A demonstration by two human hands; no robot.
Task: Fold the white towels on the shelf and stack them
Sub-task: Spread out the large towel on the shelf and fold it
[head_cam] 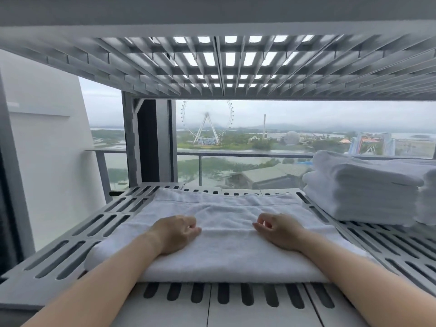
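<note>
A grey slotted shelf [70, 251] stands before a wide window, with a Ferris wheel [207, 122] and hazy water far beyond the glass, and an upper shelf [165, 67] of the same slotted make low overhead. The white towel [226, 253] lies flat under both grips. It is doubled into a broad band, with its thick folded edge just short of the wrists and its thinner hemmed edge beyond the fingertips. The left grip [175, 233] rests on the towel's left half and the right grip [278, 231] on its right half, with a bare stretch of cloth between them. Each has its fingers loosely curled inward and, as far as shows, closes on nothing, only weighing on the pile. The towel looks soft, limp and light, thick enough to keep a crease yet likely to sag if lifted by one point. I judge it best taken at one end, outward of either grip, by pinching both layers at the corners and carrying that end over toward the other grip. Terry on the slotted shelf should not slide much. To the right of the right grip and somewhat beyond it sits the stack of folded towels [358, 190], apart from the working towel, with another pile [428, 197] just past it at the picture's edge. The upper shelf limits how high a lift above the grips can go, and the stack crowds the right-hand end.
</note>
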